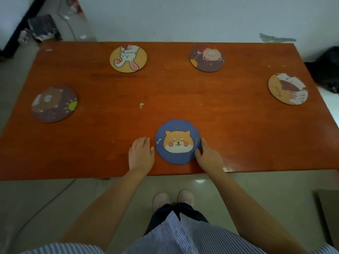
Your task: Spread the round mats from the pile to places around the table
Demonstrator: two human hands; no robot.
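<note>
By near table edge (73,173), blue mat (178,142).

The person wears a shirt (192,239) with fine blue-and-white vertical stripes and a buttoned front placket. Both forearms are bare; no sleeve reaches the left hand (141,154) or the right hand (209,156). Dark trousers (165,217) show below the shirt hem. Footwear: pale pink slippers (173,198).

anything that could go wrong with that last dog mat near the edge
The blue dog mat lies close to the table's near edge; a backward slip of the right hand, whose fingers touch its rim, might push it off. It could also hide another mat beneath; this view cannot tell. The left hand rests beside it.
</note>
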